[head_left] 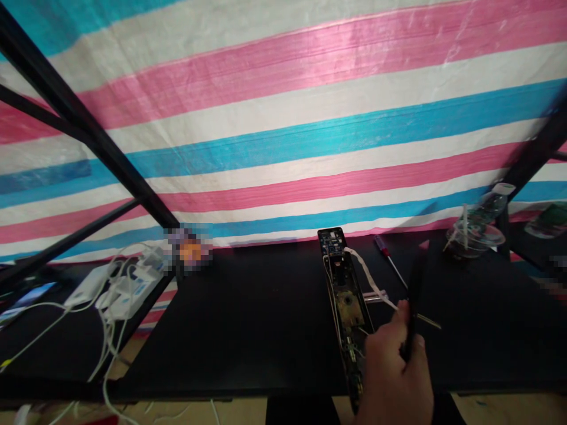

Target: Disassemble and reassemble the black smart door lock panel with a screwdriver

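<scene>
My left hand (392, 366) is at the lower right, its finger and thumb closed on a long dark object (415, 289). That object points up and away, and blur hides what it is. Left of the hand, a long, narrow opened device (349, 307) shows circuit boards and thin wires; the hand covers part of its near end. A whitish flat strip (365, 271) runs from the device's upper part toward my fingertips. Beyond the hand lies a screwdriver (384, 250) with a red and dark handle. My right hand is out of view.
The black table (248, 330) stands before a striped sheet (310, 130). A clear plastic container (476, 239) and a bottle (494, 200) are at the back right. White power strips (130, 295) with tangled cables lie left. A thin stick (429, 321) lies right of the hand.
</scene>
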Available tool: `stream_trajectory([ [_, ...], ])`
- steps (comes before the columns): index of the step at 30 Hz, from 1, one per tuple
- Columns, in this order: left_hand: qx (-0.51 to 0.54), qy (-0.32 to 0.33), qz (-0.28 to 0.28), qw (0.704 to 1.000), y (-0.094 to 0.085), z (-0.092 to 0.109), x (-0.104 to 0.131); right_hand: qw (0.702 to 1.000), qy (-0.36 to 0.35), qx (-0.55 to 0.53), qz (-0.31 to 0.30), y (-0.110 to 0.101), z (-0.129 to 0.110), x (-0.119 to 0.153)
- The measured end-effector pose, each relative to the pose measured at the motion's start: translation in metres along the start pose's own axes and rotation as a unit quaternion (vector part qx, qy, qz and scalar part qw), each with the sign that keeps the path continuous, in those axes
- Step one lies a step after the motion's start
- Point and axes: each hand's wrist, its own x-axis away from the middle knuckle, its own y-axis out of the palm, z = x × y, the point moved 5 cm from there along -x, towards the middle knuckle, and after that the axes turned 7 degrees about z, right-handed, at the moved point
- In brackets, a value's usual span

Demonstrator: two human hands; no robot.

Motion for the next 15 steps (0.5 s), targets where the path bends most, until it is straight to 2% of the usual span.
stream_trajectory([
  [5,0.056,-0.077,0.053,0.994,-0.011,-0.006,-0.025,0.999,-0.001,-0.011,0.032,0.030,-0.003,-0.018],
  [8,0.086,-0.102,0.068,0.989,-0.015,-0.005,-0.029,0.999,-0.006,-0.021,0.039,0.042,-0.004,-0.027],
  [15,0.062,-0.053,0.059,0.995,-0.015,0.003,-0.014,0.999,-0.002,-0.031,0.012,0.021,0.001,-0.019],
])
